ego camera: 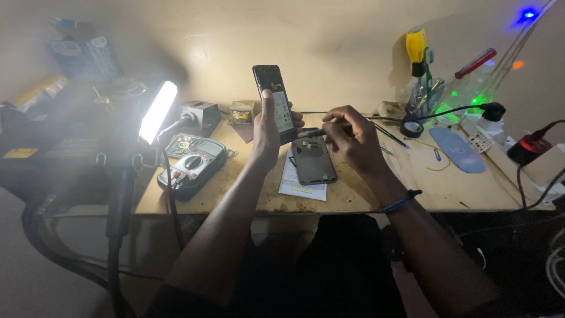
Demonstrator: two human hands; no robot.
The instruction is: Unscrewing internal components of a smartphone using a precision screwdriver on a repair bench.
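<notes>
fingers (266,106) of left hand (268,126) wrapped round upright phone (276,103) | right hand (352,138) pinching thin tool (315,133) | opened phone (313,160) lies near tabletop (365,197) front edge, not yet closed | multimeter (191,166) left

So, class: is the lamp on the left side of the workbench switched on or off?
On. The lamp glows bright white and throws glare over the multimeter and the table beside it.
</notes>
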